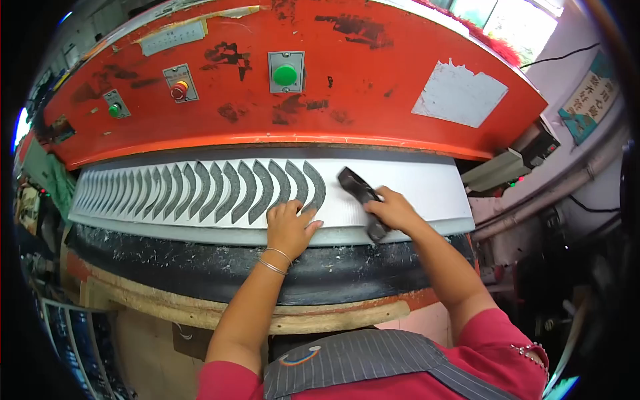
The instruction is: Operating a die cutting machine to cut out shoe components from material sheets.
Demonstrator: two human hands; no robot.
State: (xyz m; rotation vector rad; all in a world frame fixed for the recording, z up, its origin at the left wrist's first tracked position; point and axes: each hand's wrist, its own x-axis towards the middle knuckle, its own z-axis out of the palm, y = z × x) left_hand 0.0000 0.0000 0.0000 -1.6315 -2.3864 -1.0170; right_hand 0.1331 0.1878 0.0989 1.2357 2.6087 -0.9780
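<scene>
My left hand (290,223) rests with fingertips on the lower ends of the rightmost dark grey crescent pieces (315,183); its thumb stands apart and it grips nothing visible. Several such crescents line up in a row across a long white board (407,187), stretching far to the left. Closed around the middle of a dark, curved, block-like tool (357,185) is my right hand (395,210). The tool is about as long as one crescent, slants over the bare right part of the board, and is slightly blurred, so its exact kind is unclear.
A red machine beam (373,87) spans the back, bearing a green button (285,75), a red knob (179,91) and a smaller green button (115,109). A black ledge (200,260) strewn with pale scraps and a wooden rail (333,319) run along the near side.
</scene>
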